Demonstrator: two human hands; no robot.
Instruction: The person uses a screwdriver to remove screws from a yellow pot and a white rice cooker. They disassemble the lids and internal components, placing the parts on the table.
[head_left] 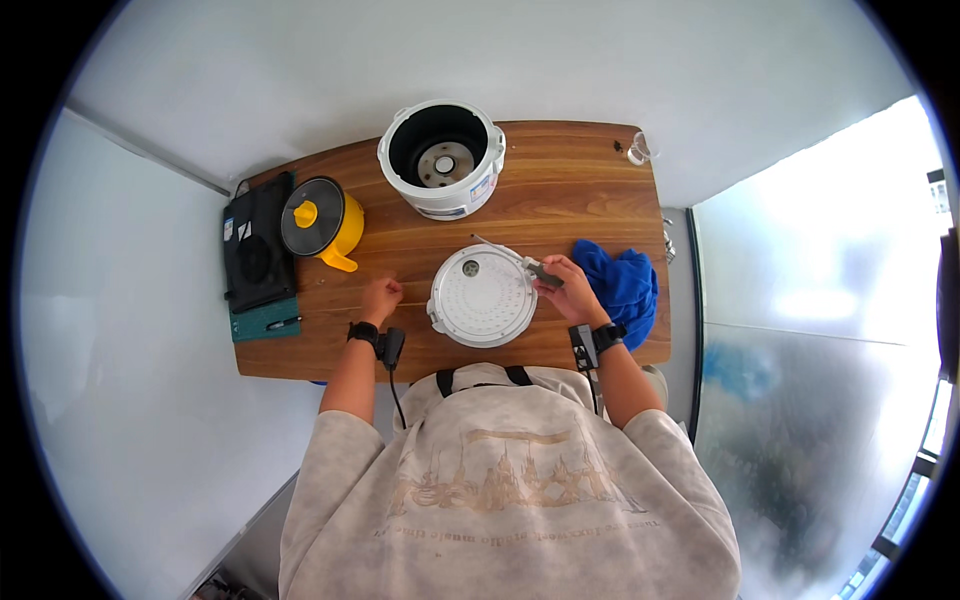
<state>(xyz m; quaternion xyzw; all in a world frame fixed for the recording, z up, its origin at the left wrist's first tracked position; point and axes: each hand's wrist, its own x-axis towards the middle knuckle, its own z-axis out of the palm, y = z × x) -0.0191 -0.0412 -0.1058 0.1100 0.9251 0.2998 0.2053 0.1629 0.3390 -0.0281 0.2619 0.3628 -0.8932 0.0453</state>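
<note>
A screwdriver (541, 274) with a grey-green handle is gripped in my right hand (571, 290). Its thin shaft points up and left over the edge of a round white rice cooker lid (484, 310). This lid lies flat on the table in front of me, dotted with small marks and fitted with a round grey vent near its far left edge. My left hand (382, 299) rests on the wood left of the lid, apart from it. Its fingers are curled closed, and whatever may be between them is hidden.
Beyond the lid stands the open white rice cooker body (440, 195), its heating plate showing. A yellow pot (345, 230) with a glass lid is at left, beside a black appliance (262, 240) and a green mat (255, 324). At right are a blue cloth (622, 290) and a clear cup (637, 150).
</note>
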